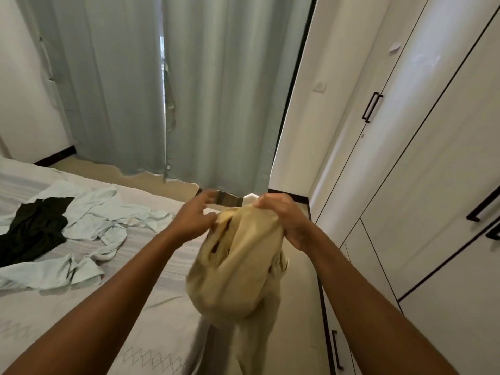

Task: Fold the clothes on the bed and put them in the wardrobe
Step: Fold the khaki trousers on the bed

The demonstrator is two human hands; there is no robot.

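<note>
A beige garment (238, 266) hangs bunched in the air over the bed's right edge, its lower part trailing down toward the floor. My right hand (281, 215) grips its top edge. My left hand (197, 215) is at the garment's left side with fingers spread, touching the cloth. On the bed (81, 307) to the left lie a pale blue garment (92, 226), spread out and crumpled, and a black garment (35, 228) on top of it. The white wardrobe (419, 171) stands along the right wall with its doors closed.
Grey-blue curtains (189, 90) hang at the far wall, parted by a narrow gap. A narrow strip of floor (297, 307) runs between the bed and the wardrobe. Black handles (372, 106) stick out from the wardrobe doors. A light switch (319, 86) is on the wall.
</note>
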